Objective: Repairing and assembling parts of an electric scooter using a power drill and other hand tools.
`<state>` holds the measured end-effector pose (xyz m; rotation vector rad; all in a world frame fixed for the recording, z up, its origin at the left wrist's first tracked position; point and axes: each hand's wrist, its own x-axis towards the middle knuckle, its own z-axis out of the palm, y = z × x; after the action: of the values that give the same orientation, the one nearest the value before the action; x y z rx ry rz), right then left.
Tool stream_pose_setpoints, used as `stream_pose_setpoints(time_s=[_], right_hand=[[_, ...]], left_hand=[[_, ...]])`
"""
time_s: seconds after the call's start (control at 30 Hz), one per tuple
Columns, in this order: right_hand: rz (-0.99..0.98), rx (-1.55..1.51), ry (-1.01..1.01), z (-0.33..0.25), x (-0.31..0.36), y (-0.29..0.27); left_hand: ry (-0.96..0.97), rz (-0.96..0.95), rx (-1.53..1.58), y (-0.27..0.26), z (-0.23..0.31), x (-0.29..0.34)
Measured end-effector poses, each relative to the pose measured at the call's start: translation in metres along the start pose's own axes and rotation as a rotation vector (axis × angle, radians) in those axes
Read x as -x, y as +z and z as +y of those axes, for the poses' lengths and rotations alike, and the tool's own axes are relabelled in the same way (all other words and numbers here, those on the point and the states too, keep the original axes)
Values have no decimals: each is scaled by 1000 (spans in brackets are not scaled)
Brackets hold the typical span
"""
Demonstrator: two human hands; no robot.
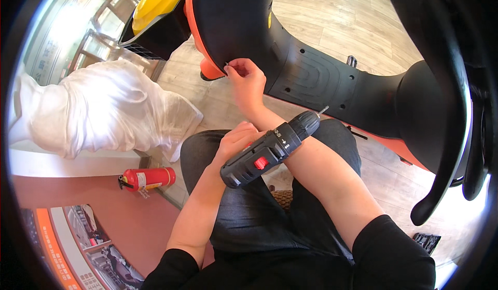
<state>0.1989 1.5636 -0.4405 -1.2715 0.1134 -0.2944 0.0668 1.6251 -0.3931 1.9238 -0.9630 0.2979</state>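
Note:
My left hand [237, 143] is wrapped round the grip of a black cordless drill [262, 152] with a red switch. The drill lies across in front of my right forearm, its chuck and thin bit pointing up and to the right. My right hand [247, 82] is pinched at the lower left edge of a scooter's black front panel [233, 23], which has an orange rim. Something tiny shows at those fingertips, too small to name. To the right of that hand runs the scooter's black footboard [316, 80], with several dark holes in it.
A basket [174, 30] holding a yellow helmet [158, 2] hangs by the front panel. White draped cloth [104, 108] lies at left, above a red fire extinguisher [150, 179]. A black scooter handlebar lever [441, 186] curves down at right. My knees are below the footboard.

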Motion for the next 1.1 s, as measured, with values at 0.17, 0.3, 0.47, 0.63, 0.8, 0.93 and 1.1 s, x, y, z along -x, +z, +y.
stream_pose_setpoints(time_s=[0.17,0.3,0.47,0.63,0.8,0.93,1.1], right_hand=[[-20,3,5,-3,3,1],[-1,-34,-4,0,3,5],[-11,-41,-31,3,2,4],[1,30,-73,-3,3,3],[2,39,-33,-3,3,3],[-11,45,32,-3,0,2],[-25,84,-27,-6,0,1]], left_hand=[[-30,-15,-5,0,-2,4],[-20,-1,5,1,-1,3],[9,-3,1,1,-4,4],[50,-1,1,1,-7,6],[41,-6,9,1,-5,6],[20,-6,22,1,-2,4],[22,-1,32,4,-7,7]])
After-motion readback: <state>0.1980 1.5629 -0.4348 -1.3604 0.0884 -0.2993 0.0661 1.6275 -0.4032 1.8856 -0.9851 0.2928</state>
